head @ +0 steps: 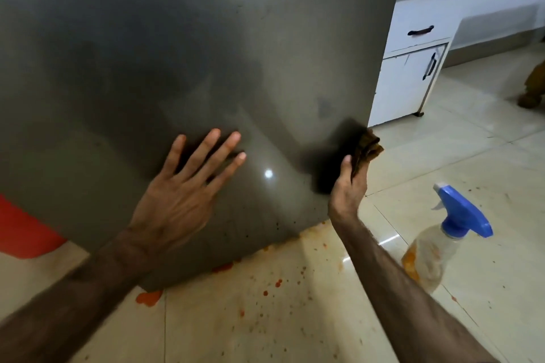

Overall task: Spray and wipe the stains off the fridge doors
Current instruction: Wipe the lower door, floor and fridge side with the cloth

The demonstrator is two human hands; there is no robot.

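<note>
Pale glossy floor tiles (442, 162) run under a grey fridge door (177, 53) that fills most of the head view, its surface smeared with dull streaks and a few dark specks near the lower edge. Orange-red splatter (265, 292) dots the floor just below the door. On the left an orange-red object (23, 230) shows beside the fridge, too cropped to identify.

Flat against the lower part of the door, the left hand (182, 186) lies with its fingers straight and spread, grasping nothing. At the door's right edge, the right hand (351, 183) pinches a bunched brown cloth (367, 147), which touches that edge.

A clear spray bottle (436, 253) with a blue trigger head stands on the floor to the right of the right forearm, apart from both hands; orange residue shows inside it. Behind, a white cabinet (413, 68) with dark handles stands beside the fridge.
</note>
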